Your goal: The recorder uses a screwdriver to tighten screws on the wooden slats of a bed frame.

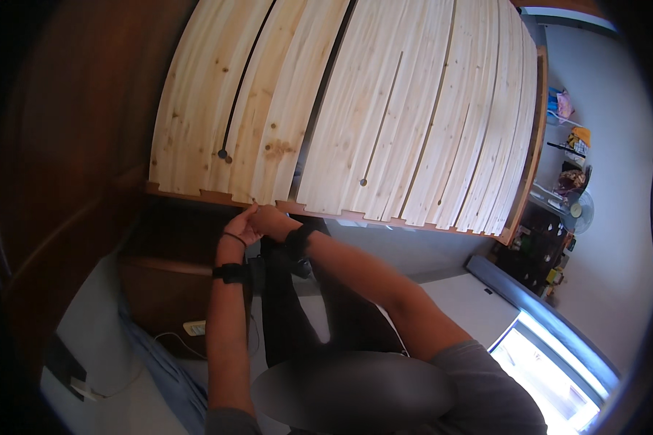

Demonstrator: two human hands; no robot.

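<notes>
Pale wooden bed slats [384, 116], knotted and cut with narrow slots ending in round holes, lie across a reddish-brown bed frame [348, 214]. At the frame's near edge, left of the middle, my two hands meet. My left hand [242, 228] has its fingers pinched together at the rim. Right against it, my right hand [273, 222] is closed with its fingers curled. Something tiny may stick up at the fingertips, too small to name. Both wrists wear black bands.
A brown wooden cabinet [168, 301] stands left below the bed, with a white power strip [194, 328] and cord beside it. A blue curtain [168, 373] hangs at lower left. Far right are a fan [576, 210], a dark drawer unit [533, 243] and a bright window [548, 373].
</notes>
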